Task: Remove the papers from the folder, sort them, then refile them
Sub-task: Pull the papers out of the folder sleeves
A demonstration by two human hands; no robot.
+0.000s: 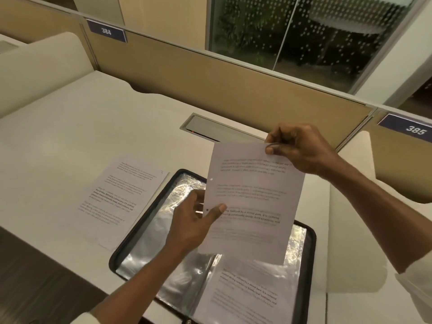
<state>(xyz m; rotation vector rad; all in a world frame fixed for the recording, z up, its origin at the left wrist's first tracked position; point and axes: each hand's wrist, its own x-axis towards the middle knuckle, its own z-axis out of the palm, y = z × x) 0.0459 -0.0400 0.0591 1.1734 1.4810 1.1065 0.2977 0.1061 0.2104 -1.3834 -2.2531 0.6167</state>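
Observation:
An open black folder (309,249) with shiny clear plastic sleeves lies on the desk in front of me. I hold a printed sheet (252,202) in the air above it. My right hand (301,148) pinches its top right corner. My left hand (196,220) grips its left edge, thumb on the front. Another printed page (243,295) sits in the folder's right-hand sleeve. A small stack of printed papers (117,197) lies flat on the desk just left of the folder.
The white desk (58,141) runs left and back to a tan partition (210,85) with number plates 384 and 385. A recessed cable tray (210,127) sits in the desk behind the folder. The desk's front edge is at lower left.

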